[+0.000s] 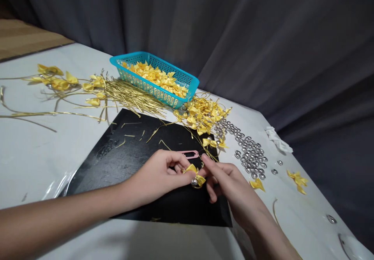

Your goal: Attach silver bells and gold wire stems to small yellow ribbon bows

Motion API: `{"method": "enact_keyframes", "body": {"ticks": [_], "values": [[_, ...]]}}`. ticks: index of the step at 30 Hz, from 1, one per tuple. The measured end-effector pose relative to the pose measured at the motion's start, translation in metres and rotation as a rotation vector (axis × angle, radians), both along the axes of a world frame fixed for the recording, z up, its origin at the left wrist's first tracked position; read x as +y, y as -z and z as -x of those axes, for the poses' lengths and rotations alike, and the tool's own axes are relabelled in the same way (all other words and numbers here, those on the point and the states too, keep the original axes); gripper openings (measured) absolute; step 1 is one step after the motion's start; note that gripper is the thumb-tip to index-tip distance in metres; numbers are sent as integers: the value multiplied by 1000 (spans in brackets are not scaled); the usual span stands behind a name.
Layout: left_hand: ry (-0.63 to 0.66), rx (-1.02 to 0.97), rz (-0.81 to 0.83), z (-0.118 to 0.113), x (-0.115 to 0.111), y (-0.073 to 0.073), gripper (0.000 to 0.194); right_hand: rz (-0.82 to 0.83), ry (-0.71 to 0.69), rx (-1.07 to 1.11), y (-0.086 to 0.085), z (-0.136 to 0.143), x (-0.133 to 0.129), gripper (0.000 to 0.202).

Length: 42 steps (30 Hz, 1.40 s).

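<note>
My left hand [166,172] is closed, pinching a small yellow ribbon bow [191,168] between thumb and fingers. A round silver bead-like piece [194,181] sits at the bow's middle, with gold tie looped around it. Close against the bow, my right hand [226,178] has its thumb and forefinger at a short gold tie end [202,164]; its other fingers curl below. Just beyond the fingers is a pink elongated loop [191,154], like a tool handle; the rest of it is hidden. Under both hands lies a black mat [102,174] with gold tie scraps on it.
Behind the mat stands a blue basket [143,85] of yellow bows. Gold ties [131,96] lie before it, finished-looking bows [58,83] to the left, and more bows with ties [206,112] to the right. Silver pieces [253,157] and crumpled white tissue [279,140] are at right.
</note>
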<state>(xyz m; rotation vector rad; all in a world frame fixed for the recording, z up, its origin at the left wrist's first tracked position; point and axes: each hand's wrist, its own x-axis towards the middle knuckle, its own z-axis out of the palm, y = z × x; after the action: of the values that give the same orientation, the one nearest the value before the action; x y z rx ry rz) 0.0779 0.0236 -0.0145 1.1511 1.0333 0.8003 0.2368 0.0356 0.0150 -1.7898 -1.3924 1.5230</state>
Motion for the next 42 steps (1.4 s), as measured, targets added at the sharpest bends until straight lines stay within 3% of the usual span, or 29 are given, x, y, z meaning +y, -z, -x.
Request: {"method": "enact_keyframes", "body": {"ticks": [5,10,23,33,42], "values": [[28,2,-17,-1,1,1,16,51,-97,95,1,2,-2,40],[35,8,-1,-1,1,0,16,3,-39,156,3,2,-2,25],[22,10,-9,0,1,3,14,12,-31,244,1,4,-4,26],[1,-7,-25,0,1,2,17,-201,83,418,0,13,-11,17],[21,79,12,-3,-1,-2,15,-415,88,386,-2,5,-8,12]]}}
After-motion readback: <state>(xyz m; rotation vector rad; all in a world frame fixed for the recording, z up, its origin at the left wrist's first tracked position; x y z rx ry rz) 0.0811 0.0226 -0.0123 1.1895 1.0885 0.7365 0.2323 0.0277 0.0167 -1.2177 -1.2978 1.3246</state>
